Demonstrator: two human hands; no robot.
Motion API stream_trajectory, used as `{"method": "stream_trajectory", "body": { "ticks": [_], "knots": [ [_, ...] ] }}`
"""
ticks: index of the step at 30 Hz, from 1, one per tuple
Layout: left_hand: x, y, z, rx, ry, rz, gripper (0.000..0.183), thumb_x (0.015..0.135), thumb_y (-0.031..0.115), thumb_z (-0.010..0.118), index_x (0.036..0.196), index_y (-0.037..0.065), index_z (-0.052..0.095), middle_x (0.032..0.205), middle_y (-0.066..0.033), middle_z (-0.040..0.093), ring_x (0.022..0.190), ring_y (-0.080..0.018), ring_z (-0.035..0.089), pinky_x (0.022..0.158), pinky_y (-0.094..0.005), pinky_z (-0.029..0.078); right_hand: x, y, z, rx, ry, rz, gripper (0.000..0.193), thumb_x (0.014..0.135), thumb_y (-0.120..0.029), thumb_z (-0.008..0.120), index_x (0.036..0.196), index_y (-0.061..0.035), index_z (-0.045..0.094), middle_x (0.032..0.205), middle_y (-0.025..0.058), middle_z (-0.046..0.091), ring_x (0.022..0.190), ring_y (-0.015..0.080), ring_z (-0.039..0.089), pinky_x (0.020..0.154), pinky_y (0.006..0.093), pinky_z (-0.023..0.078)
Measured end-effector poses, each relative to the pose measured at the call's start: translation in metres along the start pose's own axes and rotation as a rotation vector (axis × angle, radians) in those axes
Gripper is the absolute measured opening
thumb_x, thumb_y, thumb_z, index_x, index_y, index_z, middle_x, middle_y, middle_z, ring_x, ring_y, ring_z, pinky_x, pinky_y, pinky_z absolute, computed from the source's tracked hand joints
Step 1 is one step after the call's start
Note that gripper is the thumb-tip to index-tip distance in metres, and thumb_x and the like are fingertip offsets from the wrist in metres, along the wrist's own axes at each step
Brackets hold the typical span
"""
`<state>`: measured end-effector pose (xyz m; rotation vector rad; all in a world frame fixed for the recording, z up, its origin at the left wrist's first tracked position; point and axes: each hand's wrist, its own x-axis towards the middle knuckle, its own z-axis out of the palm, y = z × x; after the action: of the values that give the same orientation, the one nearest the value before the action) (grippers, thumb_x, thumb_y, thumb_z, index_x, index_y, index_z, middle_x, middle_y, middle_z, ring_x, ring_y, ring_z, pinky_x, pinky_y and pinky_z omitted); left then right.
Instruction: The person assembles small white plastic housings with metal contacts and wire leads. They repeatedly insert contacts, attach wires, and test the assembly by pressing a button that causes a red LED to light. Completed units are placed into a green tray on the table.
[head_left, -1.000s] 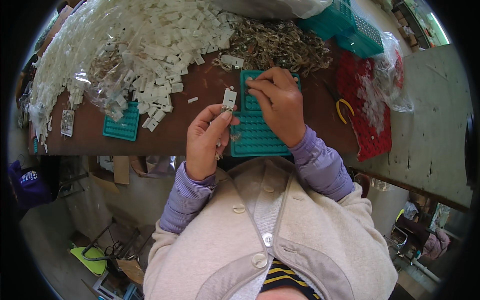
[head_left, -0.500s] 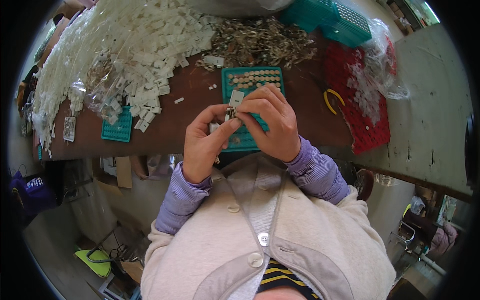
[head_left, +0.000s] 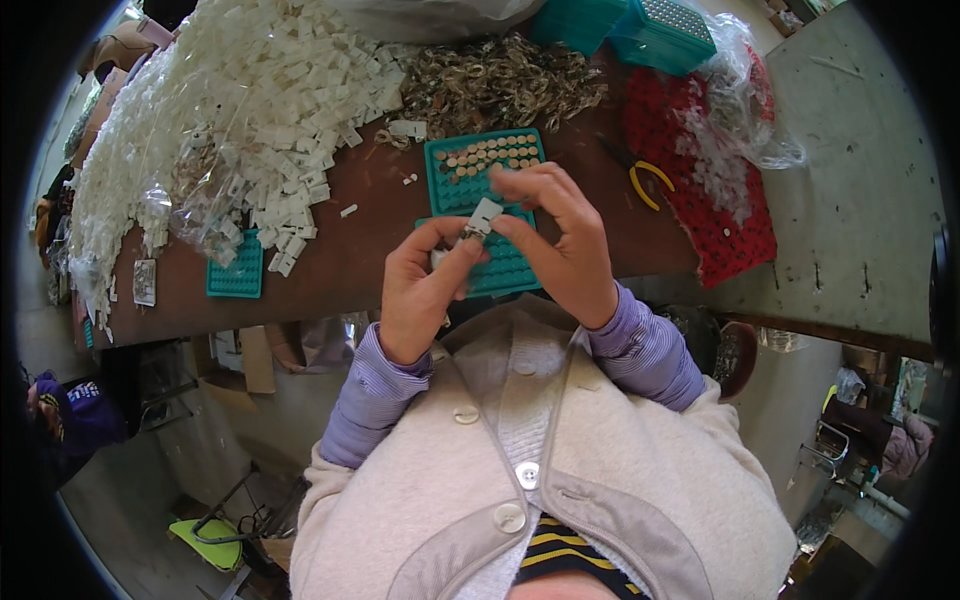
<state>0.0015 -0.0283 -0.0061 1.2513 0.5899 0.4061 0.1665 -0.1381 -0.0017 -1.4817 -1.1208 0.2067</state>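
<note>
My left hand (head_left: 418, 290) pinches a small white plastic housing (head_left: 485, 215) with metal bits at its lower end. Thumb and index finger close on that lower end, and the curled fingers partly hide another pale piece in the palm. Beside it, my right hand (head_left: 572, 235) has its thumb tip at the housing's right edge. Its index finger is lifted away, so a gap shows between finger and thumb. Beneath the hands lie two green dimpled trays: the far tray (head_left: 434, 185) carries rows of round copper-coloured discs, while the near tray (head_left: 505, 272) is partly covered by my hands.
A large heap of white plastic housings (head_left: 290, 110) spreads at the left, with a small green tray (head_left: 236, 275) at its edge. Behind are tangled metal strips (head_left: 500, 80) and green baskets (head_left: 660, 40). Yellow-handled pliers (head_left: 645, 187) lie by a red cloth (head_left: 735, 245) at right.
My right index finger has lifted off the white housing and moved up, opening a gap to the thumb. The housing has tilted to the right in my left hand. The view has shifted slightly.
</note>
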Motion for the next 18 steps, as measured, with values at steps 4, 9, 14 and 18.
{"method": "stream_trajectory", "body": {
  "ticks": [4, 9, 14, 18],
  "knots": [
    [-0.003, 0.006, -0.002, -0.110, -0.094, -0.109, 0.027, 0.107, 0.019, 0.072, 0.128, 0.001, 0.072, 0.098, -0.0026, 0.078, 0.065, -0.0006, 0.054, 0.056, -0.0185, 0.042, 0.003, -0.001, -0.005, -0.199, -0.061, -0.159, 0.019, 0.085, 0.002, 0.077, 0.101, -0.0031, 0.069, 0.094, 0.0122, 0.068, 0.091, 0.0353, 0.067, 0.080, 0.0442, 0.054],
    [-0.002, 0.004, 0.005, -0.061, -0.107, -0.043, 0.029, 0.107, 0.019, 0.073, 0.130, 0.003, 0.072, 0.095, -0.0011, 0.076, 0.059, -0.0004, 0.052, 0.048, -0.0176, 0.036, -0.002, -0.004, -0.013, -0.300, 0.006, -0.249, 0.024, 0.079, 0.008, 0.081, 0.097, -0.0014, 0.069, 0.091, 0.0123, 0.069, 0.089, 0.0307, 0.068, 0.076, 0.0407, 0.054],
    [0.006, -0.003, 0.026, -0.076, 0.022, 0.003, 0.021, 0.107, 0.019, 0.072, 0.122, 0.005, 0.072, 0.087, 0.0015, 0.071, 0.055, -0.0003, 0.051, 0.044, -0.0178, 0.032, -0.010, 0.001, -0.022, -0.129, 0.069, -0.284, 0.026, 0.077, 0.004, 0.083, 0.097, -0.0030, 0.068, 0.093, 0.0122, 0.070, 0.088, 0.0330, 0.068, 0.075, 0.0434, 0.055],
    [0.022, -0.007, 0.046, -0.084, -0.106, -0.110, 0.015, 0.107, 0.023, 0.073, 0.108, 0.009, 0.069, 0.079, 0.0029, 0.066, 0.054, -0.0013, 0.051, 0.041, -0.0187, 0.030, -0.021, 0.014, -0.041, -0.132, 0.129, -0.303, 0.026, 0.076, 0.003, 0.083, 0.093, -0.0035, 0.064, 0.089, 0.0109, 0.065, 0.085, 0.0329, 0.065, 0.073, 0.0432, 0.054]
  ]
}}
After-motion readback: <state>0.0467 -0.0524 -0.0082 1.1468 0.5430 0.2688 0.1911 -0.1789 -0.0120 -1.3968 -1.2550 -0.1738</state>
